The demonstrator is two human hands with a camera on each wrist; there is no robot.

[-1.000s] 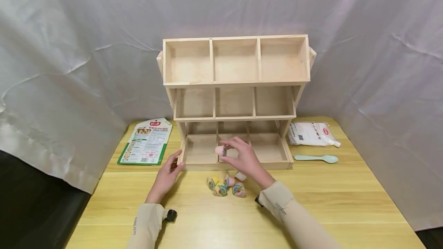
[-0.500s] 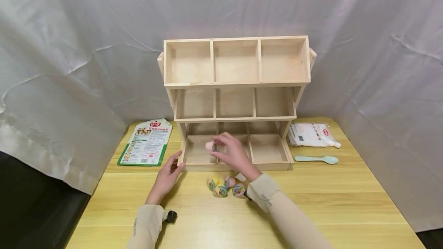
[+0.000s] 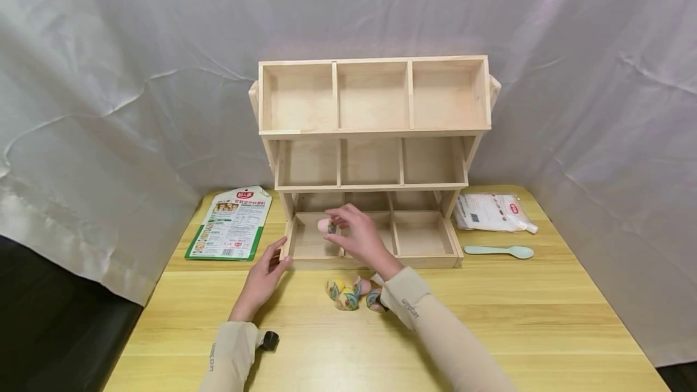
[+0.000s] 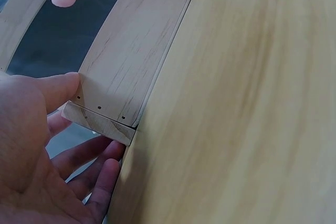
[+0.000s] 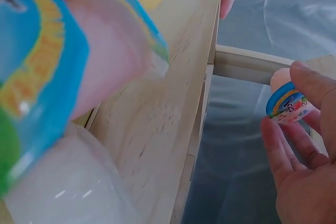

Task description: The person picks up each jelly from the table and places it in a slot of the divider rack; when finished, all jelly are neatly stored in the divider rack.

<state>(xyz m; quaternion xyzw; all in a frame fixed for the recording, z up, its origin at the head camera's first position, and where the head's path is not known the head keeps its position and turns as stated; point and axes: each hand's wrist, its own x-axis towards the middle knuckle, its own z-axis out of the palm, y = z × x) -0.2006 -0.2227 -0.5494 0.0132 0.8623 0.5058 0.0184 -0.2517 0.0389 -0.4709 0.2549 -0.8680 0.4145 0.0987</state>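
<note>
My right hand (image 3: 356, 235) pinches a small pink jelly cup (image 5: 291, 98) with a printed blue lid between thumb and fingertips. It holds the cup over the bottom-left compartment of a three-tier wooden shelf (image 3: 376, 262). At the shelf's lower left front corner, my left hand (image 3: 264, 280) grips the wood, thumb on the front board and fingers around the side panel (image 4: 100, 123). Several more jelly cups (image 3: 346, 299), yellow, pink and white, lie in a cluster on the table before the shelf. They loom close in the right wrist view.
A green-and-white food packet (image 3: 229, 225) lies left of the shelf. To the right are a white spouted pouch (image 3: 492, 212) and a pale green spoon (image 3: 501, 251). Grey cloth (image 3: 370, 5) hangs behind, and the wooden table (image 3: 544, 319) extends to both sides.
My right hand has carried the pink jelly cup leftward, from in front of the bottom-middle compartment to over the bottom-left one. My left hand has stayed at the shelf corner.
</note>
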